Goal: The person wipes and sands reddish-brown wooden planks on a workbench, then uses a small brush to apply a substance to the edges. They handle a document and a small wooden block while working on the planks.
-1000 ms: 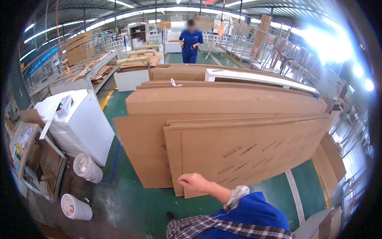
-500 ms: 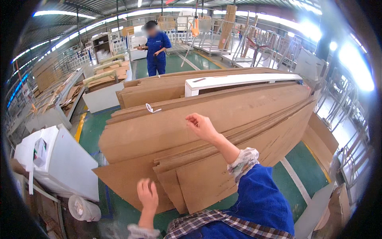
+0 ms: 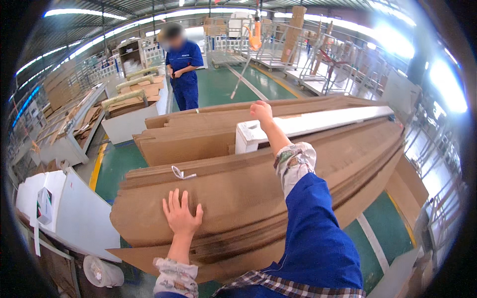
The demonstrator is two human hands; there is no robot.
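Observation:
My left hand [image 3: 182,213] lies open, fingers spread, on the near stack of brown cardboard sheets [image 3: 238,198]. My right hand [image 3: 261,111] reaches forward above the near end of a long white beam [image 3: 318,121]. Its fingers are curled, and whatever they may hold is hidden. The beam lies lengthwise between the near stack and a farther stack of cardboard sheets [image 3: 189,141]. A small white strap loop [image 3: 182,173] sticks out at the near stack's far edge, just beyond my left hand.
Across the stacks stands a person in blue workwear [image 3: 184,69]. An orange hanging device [image 3: 255,37] dangles overhead. White panels [image 3: 84,208] and a white bucket [image 3: 103,271] stand at left. Metal racks [image 3: 343,74] fill the right back. Green floor [image 3: 367,243] shows at right.
My left hand has moved forward and come down flat on the cardboard. My right hand has reached farther forward, over the white beam. The standing person has shifted left and their hands have come together.

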